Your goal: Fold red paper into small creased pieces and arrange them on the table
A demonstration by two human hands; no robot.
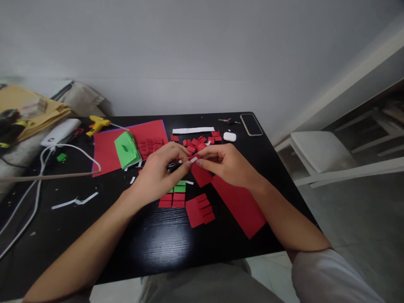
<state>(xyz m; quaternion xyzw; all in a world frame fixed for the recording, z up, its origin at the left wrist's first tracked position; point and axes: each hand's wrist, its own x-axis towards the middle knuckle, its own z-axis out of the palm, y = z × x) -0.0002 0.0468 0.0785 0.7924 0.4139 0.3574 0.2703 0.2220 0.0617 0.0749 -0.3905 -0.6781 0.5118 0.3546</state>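
Over the middle of the black table, my right hand (229, 165) pinches a piece of red paper (201, 174) at its top corner. A narrow white strip (193, 160), looking like tape backing, lies along the paper's upper edge. My left hand (162, 172) is closed, its thumb and forefinger meeting at the left end of that white strip. Below the hands lie layered red and green paper pieces (179, 198) and a red piece with several folded flaps (200, 210). A long red sheet (240, 206) rests under my right wrist.
A stack of green paper (126, 150) sits on a large red sheet (104, 147) at left, near a yellow glue gun (98, 124) and white cables (39, 185). Small red pieces (198, 145), a white case (229, 136), keys (229, 121) and a phone (251, 125) lie behind.
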